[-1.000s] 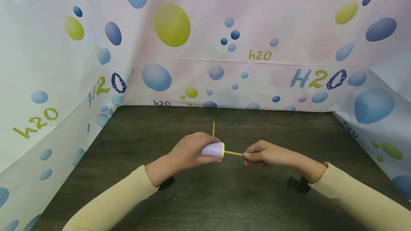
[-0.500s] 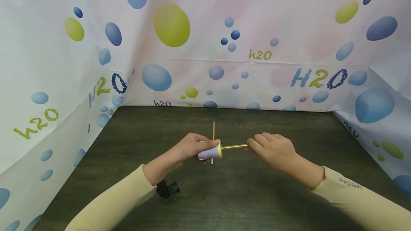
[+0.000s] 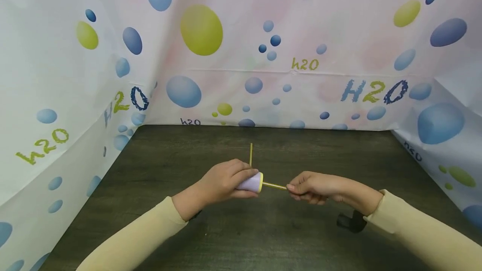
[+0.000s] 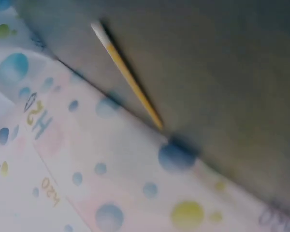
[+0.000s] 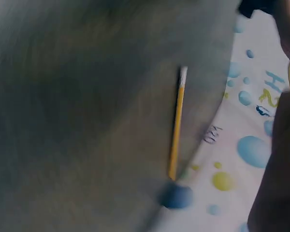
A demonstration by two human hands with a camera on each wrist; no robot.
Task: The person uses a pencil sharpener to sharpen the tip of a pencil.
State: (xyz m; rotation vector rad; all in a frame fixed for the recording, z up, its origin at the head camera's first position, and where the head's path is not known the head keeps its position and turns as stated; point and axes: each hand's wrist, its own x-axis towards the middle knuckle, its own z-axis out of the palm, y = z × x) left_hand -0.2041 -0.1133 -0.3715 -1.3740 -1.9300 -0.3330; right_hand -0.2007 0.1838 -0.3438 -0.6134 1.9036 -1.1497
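My left hand [image 3: 227,181] grips a lavender, cup-shaped pencil sharpener [image 3: 249,183] with a yellow rim, lying sideways in the air above the table. From its rimmed end a yellow pencil [image 3: 274,185] sticks out to the right. My right hand [image 3: 314,187] pinches the outer end of that pencil between thumb and fingers. Behind the left hand lies a second yellow pencil [image 3: 251,154], partly covered; the left wrist view shows this pencil [image 4: 133,84] whole, with a white end. The pencil tip inside the sharpener is hidden.
The dark wooden table [image 3: 293,233] is bordered by a white sheet [image 3: 241,62] with blue and green spots, hanging at the back and both sides. A black wrist strap piece [image 3: 352,222] hangs below the right wrist.
Both hands have turned about the pencil's line. My right hand rolls from knuckles up to thumb side showing, and my left rolls over the sharpener. The pencil on the table stays put.
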